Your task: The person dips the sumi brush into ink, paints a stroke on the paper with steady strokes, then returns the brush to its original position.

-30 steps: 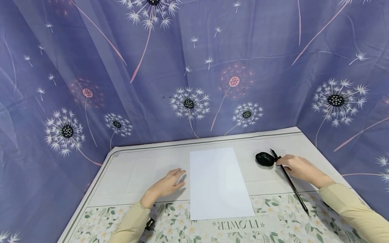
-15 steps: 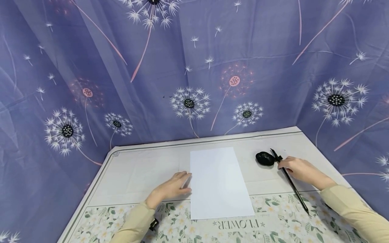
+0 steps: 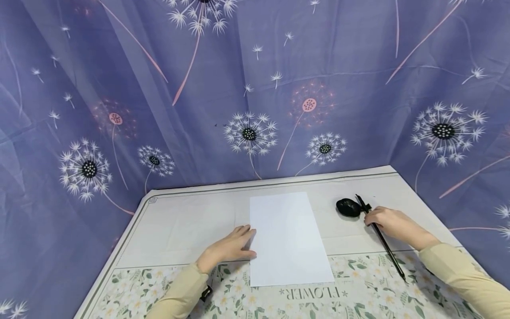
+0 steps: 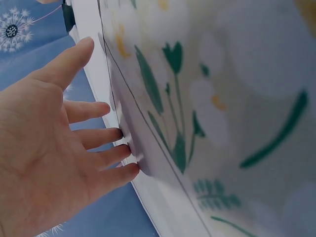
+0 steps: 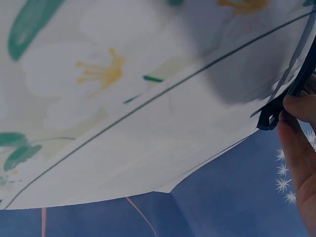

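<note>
A white sheet of paper (image 3: 291, 239) lies on the table in the head view. My left hand (image 3: 229, 246), fingers and thumb spread, has its fingertips at the paper's left edge. In the left wrist view this hand (image 4: 64, 148) shows its palm and nearly straight fingers. Off to the right, my right hand (image 3: 392, 223) pinches a slim black brush (image 3: 388, 252) near its upper end. Thumb and finger of that hand (image 5: 301, 143) meet at a dark part in the right wrist view. Beside the brush's tip sits a glossy black oval dish-like object (image 3: 348, 208).
Beneath everything is a white tablecloth (image 3: 191, 226) with a floral band (image 3: 127, 292) toward the front. Purple dandelion-print curtains (image 3: 191, 146) enclose the table's back and sides. A small black object (image 3: 206, 293) shows by the left sleeve.
My left hand has moved right, from beside the paper to its left edge. My right hand has shifted slightly down along the brush, and the paper has stayed in place.
</note>
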